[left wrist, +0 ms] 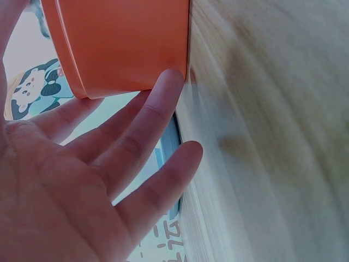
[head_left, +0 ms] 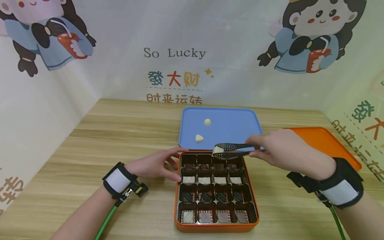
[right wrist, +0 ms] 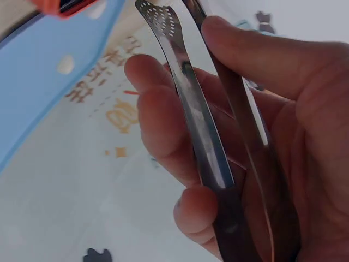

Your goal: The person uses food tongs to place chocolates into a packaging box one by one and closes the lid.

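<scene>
An orange box [head_left: 217, 228] holds a dark brown insert divided into small compartments. Its two dark rows contain dark chocolates [head_left: 205, 197], and the row between them white pieces [head_left: 204, 180]. In the front row a white piece [head_left: 188, 217] sits at the left; the other compartments show patterned bottoms. My right hand [head_left: 282, 146] grips perforated metal tongs [right wrist: 199, 109] between thumb and fingers. At their tips, over the box's back edge, is a white piece [head_left: 218, 150]. My left hand [head_left: 153, 164] touches the box's left side, its fingers [left wrist: 155, 109] extended along the orange wall.
Behind the box lies a blue tray [head_left: 234, 121] with a round white piece [head_left: 207, 122] and a triangular one [head_left: 199, 138]. An orange tray [head_left: 324, 143] stands at the right, beyond my right wrist. Printed fabric walls [head_left: 180, 30] enclose the wooden table [head_left: 120, 133].
</scene>
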`<control>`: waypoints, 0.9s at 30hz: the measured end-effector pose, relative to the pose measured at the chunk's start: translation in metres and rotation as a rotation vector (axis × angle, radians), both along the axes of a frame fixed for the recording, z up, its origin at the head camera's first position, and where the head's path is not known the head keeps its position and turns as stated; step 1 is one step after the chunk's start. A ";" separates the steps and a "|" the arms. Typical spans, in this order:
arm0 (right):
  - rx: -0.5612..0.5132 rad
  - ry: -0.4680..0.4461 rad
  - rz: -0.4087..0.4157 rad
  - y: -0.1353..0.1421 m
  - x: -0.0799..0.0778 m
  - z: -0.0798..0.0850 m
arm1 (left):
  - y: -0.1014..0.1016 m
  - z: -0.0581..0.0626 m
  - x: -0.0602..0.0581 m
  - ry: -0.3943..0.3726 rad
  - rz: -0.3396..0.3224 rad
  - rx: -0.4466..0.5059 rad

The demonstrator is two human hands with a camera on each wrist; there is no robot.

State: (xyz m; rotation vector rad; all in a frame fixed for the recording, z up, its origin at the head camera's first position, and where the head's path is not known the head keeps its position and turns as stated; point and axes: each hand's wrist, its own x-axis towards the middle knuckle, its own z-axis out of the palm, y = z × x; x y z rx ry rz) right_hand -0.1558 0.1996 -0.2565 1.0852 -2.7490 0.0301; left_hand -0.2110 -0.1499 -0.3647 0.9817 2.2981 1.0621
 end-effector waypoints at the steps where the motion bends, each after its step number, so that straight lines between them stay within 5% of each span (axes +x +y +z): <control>1: -0.008 -0.001 0.011 0.000 0.007 0.001 | 0.000 0.000 0.000 0.001 0.001 0.000; 10: -0.003 -0.038 0.155 -0.011 0.051 0.006 | 0.000 0.000 0.000 0.010 0.001 0.002; 19: 0.227 -0.125 0.232 -0.040 0.067 -0.005 | -0.001 -0.003 -0.001 -0.004 0.001 0.010; 27: 0.442 0.038 0.251 -0.067 0.073 -0.007 | -0.001 -0.003 -0.002 -0.007 -0.001 0.018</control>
